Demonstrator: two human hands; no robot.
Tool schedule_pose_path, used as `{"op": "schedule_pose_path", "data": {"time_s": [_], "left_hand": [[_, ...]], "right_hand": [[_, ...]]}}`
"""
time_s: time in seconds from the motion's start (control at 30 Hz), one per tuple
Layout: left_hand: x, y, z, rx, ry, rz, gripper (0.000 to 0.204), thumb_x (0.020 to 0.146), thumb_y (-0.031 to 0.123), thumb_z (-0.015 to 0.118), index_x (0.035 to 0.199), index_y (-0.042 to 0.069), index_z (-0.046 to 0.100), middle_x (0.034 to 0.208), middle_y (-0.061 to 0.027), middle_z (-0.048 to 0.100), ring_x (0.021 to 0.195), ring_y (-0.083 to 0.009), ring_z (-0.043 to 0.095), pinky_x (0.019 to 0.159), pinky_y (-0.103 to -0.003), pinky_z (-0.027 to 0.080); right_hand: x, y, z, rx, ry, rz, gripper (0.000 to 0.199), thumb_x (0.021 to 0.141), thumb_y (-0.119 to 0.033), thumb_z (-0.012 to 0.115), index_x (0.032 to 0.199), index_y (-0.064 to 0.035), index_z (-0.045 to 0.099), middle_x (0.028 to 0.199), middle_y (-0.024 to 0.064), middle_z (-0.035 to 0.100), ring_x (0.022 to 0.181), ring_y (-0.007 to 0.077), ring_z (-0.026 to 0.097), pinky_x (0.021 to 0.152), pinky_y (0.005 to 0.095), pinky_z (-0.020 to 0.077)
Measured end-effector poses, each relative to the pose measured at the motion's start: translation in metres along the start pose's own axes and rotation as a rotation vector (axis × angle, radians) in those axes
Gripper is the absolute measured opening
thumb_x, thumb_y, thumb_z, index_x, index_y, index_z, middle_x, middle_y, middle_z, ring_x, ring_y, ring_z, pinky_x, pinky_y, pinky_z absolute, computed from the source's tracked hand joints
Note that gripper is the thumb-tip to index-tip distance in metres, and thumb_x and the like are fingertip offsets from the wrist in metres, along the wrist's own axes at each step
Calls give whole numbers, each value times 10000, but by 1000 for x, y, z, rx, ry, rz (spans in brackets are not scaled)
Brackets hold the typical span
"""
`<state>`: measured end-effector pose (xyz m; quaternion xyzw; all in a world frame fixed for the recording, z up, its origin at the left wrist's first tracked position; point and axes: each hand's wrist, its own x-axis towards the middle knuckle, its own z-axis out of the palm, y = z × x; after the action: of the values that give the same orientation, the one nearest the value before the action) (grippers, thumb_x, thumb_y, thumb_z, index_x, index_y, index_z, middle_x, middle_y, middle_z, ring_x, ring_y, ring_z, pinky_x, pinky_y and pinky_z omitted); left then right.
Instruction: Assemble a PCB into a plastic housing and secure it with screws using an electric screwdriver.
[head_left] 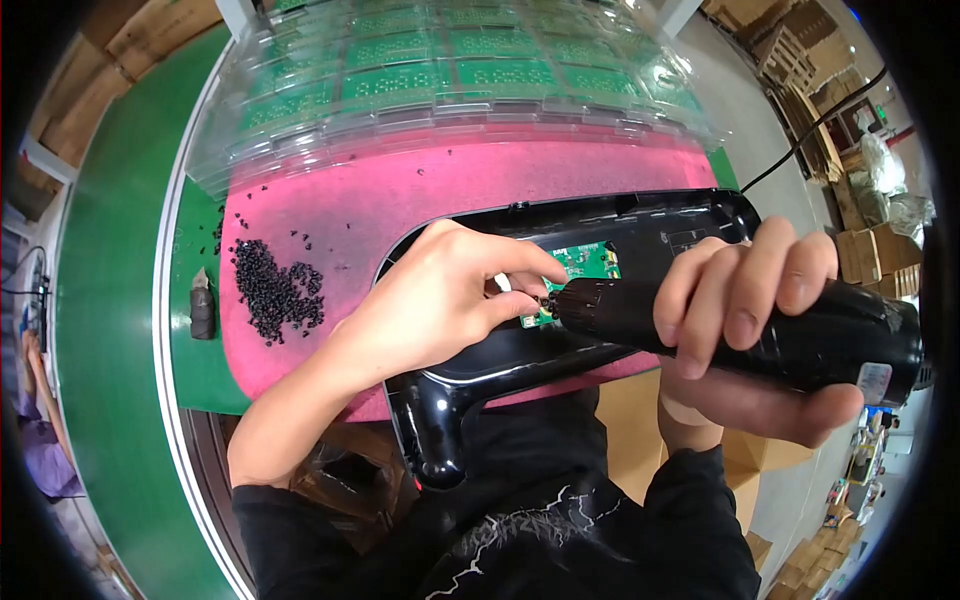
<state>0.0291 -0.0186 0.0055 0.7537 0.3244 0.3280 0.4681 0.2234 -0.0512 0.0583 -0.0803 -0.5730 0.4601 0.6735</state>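
Note:
My right hand (745, 300) is wrapped round a black electric screwdriver (630, 312), held tilted almost flat with its nose toward the left. At that nose my left hand (440, 290) has thumb and forefinger drawn together; what they pinch is too small and hidden to make out. Something small and white shows between its fingers. Just beneath lies a green circuit board (590, 262), partly covered by my left fingers and the screwdriver. The board sits inside a shiny black plastic housing (640, 212) with a raised rim and a handle-like arm at the lower left.
Small black screws (270, 290) lie heaped on the pink mat (370, 190), left of the housing. Clear plastic trays (450, 75) of green boards are stacked behind. A dark wrapped roll (202, 305) stands at the left. Another person's arm (45, 390) shows far left.

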Motion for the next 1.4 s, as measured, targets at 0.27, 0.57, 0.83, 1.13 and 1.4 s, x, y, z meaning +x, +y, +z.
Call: {"op": "schedule_pose_path", "data": {"time_s": [0.27,0.57,0.83,1.13,1.4], "left_hand": [[2,1,0,-95,-5,-61,230,780,-57,706,1006,-17,725,916,-112,743,834,-174,709,772,-291,555],[2,2,-2,-34,-63,-34,228,769,-68,708,992,-27,719,937,-135,740,859,-204,718,784,-310,567],[8,1,6,113,13,172,728,726,332,834,1315,24,537,1148,-125,677,1057,-234,639,906,-361,481],[0,-9,-12,204,128,261,334,883,178,562,1006,47,281,910,-106,344,826,-208,339,841,-318,347],[4,-7,-5,304,287,200,324,792,-75,538,1009,36,325,919,-124,388,852,-239,393,857,-333,355]], "right_hand": [[0,-5,-4,15,-39,-67,579,797,-537,735,979,-66,451,779,40,519,422,121,522,424,262,457],[-7,-7,-12,47,-77,-58,536,832,-510,717,980,-68,453,806,55,541,447,139,554,466,271,499],[-9,-24,-32,-64,-46,43,581,815,-546,726,984,-63,451,808,49,528,462,130,554,500,282,509],[-9,-20,-60,-169,90,162,625,854,-569,610,1023,9,440,786,96,489,454,146,504,492,297,452],[-1,-8,-65,-347,119,244,637,837,-590,616,982,5,441,751,95,491,443,139,501,456,282,443]]}}
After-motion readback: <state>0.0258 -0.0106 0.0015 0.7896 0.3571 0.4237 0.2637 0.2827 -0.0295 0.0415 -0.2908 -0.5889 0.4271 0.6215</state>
